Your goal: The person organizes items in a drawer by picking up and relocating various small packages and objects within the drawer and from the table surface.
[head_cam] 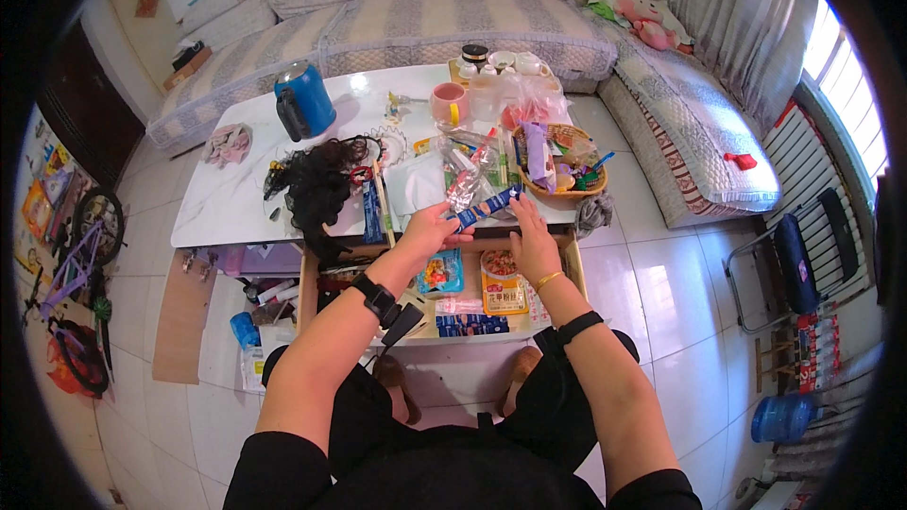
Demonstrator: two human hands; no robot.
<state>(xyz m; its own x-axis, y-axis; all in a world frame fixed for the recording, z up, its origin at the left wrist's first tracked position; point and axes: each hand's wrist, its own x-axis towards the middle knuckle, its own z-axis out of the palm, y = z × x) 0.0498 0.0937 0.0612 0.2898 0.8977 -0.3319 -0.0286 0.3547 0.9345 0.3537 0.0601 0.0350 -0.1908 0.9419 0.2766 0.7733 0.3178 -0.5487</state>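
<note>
My left hand (430, 230) holds one end of a slim blue printed packet (485, 209) above the front edge of the white table (234, 198). My right hand (533, 234) is at the packet's other end with its fingers extended; whether it grips the packet cannot be told. Below both hands is a pulled-out drawer (585, 283). In it lie a light-blue food pouch (441, 271), a yellow and white food package (504, 290) and several dark-blue packets (472, 325). Another dark-blue packet (372, 211) lies on the table beside chopsticks (385, 204).
A blue kettle (305, 100), black hair (319, 188), a pink mug (450, 103), clear plastic packaging (468, 177) and a filled wicker basket (599, 180) stand or lie on the table. A striped sofa (468, 21) runs behind it. Left of the drawer is a shelf compartment (258, 258).
</note>
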